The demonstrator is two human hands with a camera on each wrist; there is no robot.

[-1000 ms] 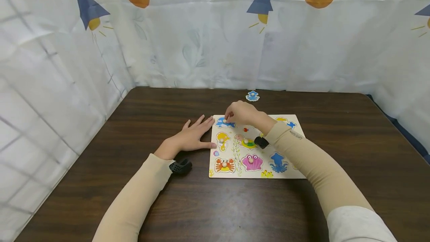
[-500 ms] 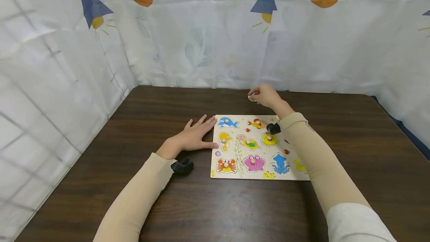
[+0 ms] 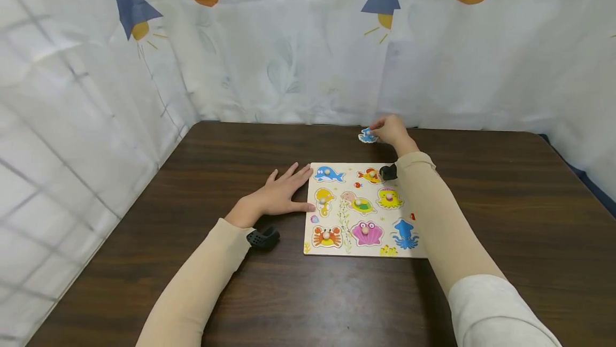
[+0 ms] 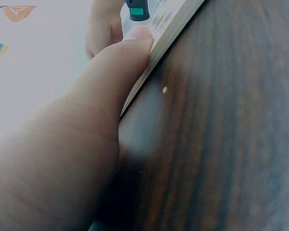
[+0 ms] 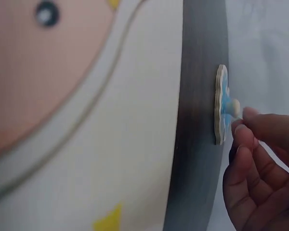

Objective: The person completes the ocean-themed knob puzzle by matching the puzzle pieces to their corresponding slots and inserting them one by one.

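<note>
A wooden knob puzzle board [image 3: 308,229] with sea-animal pieces lies on the brown table [image 3: 240,299]. My left hand [image 3: 276,194] rests at its left edge, fingers spread; in the left wrist view the thumb [image 4: 130,53] lies along the board's edge. Beyond the far side of the board, my right hand [image 3: 392,132] is at a loose blue squid puzzle piece [image 3: 368,136]. The right wrist view shows thumb and forefinger pinching at the wooden knob [image 5: 234,108] of that piece. On the board, the blue squid shape [image 3: 405,234] shows no knob.
Whale [image 3: 329,174], seahorse [image 3: 324,197], crab [image 3: 327,237], shell [image 3: 367,233], turtle [image 3: 361,205] and octopus [image 3: 389,198] pieces sit in the board. My right forearm [image 3: 433,218] covers the board's right part. A white patterned curtain [image 3: 308,58] hangs behind the table.
My right hand has moved from near the whale piece to the squid piece at the table's far edge. The squid piece has turned slightly. My left hand has stayed at the board's edge.
</note>
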